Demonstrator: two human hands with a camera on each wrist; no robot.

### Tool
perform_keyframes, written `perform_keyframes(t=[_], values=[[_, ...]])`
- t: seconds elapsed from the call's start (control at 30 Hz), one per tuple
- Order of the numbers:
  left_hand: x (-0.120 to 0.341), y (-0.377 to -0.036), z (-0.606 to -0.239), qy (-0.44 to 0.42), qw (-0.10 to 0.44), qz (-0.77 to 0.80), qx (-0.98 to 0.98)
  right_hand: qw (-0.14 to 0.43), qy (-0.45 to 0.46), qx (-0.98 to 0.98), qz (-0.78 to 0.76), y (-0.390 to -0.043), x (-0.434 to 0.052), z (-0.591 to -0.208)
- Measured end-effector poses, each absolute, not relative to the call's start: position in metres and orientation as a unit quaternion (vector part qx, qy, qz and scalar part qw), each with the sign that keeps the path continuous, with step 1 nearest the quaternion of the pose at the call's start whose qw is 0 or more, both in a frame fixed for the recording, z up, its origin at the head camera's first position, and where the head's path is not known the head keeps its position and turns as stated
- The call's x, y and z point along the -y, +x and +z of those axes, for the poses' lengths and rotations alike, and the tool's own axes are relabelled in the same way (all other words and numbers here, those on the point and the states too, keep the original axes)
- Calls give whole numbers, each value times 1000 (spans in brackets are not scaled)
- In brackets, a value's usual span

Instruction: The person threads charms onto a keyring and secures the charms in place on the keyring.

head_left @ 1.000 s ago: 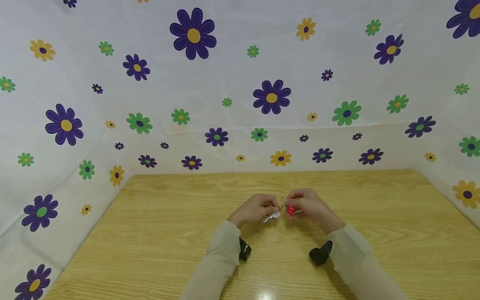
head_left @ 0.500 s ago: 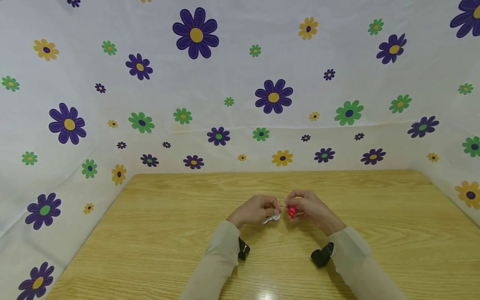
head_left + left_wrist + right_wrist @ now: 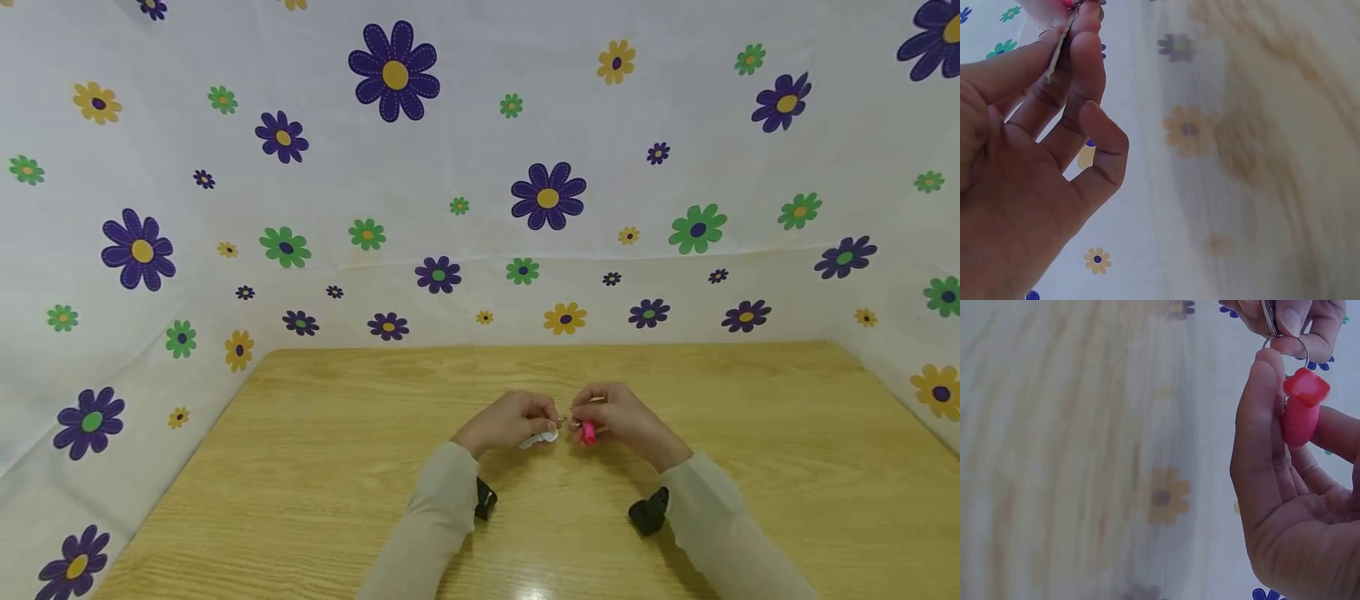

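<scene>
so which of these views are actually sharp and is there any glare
Head view: sharp, walls bowed by the wide lens, a glare patch on the table at the bottom edge. Left wrist view: left hand fairly clear, background smeared. Right wrist view: red charm and right hand readable, table blurred.

Red charm [image 3: 1302, 412], silver key [image 3: 542, 437], light wood-grain table [image 3: 315, 467], white flower-print cloth [image 3: 450, 167]
</scene>
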State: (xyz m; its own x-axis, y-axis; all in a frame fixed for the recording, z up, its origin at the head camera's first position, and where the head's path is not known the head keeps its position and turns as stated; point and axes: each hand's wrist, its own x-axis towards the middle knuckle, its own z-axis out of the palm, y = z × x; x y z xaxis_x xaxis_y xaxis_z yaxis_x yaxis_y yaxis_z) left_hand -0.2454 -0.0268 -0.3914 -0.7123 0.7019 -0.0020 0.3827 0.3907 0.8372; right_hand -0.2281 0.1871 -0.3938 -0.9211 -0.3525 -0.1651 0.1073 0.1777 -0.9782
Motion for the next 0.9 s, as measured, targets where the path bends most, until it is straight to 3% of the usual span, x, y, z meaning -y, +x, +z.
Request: perform_keyframes(t=[0.3,0.9], values=[[25,-243,-389,338,174,429,-819,125,-73,-805,-575,-225,-190,-389],[21,-242,-389,345,174,425,-818,158,-87,-753,-633,-225,-187,-389]])
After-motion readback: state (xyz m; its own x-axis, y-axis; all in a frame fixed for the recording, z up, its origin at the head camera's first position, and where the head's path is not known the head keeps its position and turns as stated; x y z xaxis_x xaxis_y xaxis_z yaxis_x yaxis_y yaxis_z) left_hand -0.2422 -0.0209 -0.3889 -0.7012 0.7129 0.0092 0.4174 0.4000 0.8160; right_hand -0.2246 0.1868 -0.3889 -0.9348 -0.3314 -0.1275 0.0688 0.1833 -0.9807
